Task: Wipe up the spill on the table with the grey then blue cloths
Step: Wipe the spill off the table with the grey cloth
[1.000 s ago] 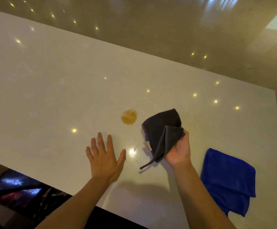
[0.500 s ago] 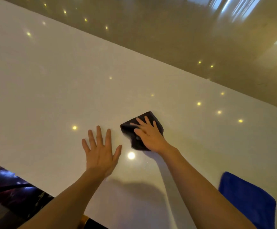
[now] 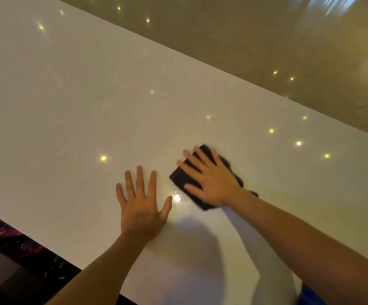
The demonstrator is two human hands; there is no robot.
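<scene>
My right hand point(image 3: 209, 177) lies flat, fingers spread, pressing the dark grey cloth point(image 3: 179, 176) onto the white table point(image 3: 68, 106). The cloth is bunched under the palm and shows at the hand's left and right. No orange spill is visible; a few small wet drops point(image 3: 177, 197) glint just left of the cloth. My left hand point(image 3: 141, 203) rests flat on the table beside it, fingers apart, holding nothing. Only a sliver of the blue cloth point(image 3: 310, 297) shows at the bottom right edge, under my right forearm.
The table's near edge point(image 3: 46, 249) runs diagonally at lower left, with a dark floor below it. Its far edge crosses the upper right, with glossy beige floor beyond. Small ceiling lights reflect in the tabletop.
My right hand brought the grey cloth down over the orange spill, pressed it flat and slid it toward me. The spill is no longer visible. My left hand stayed flat.
</scene>
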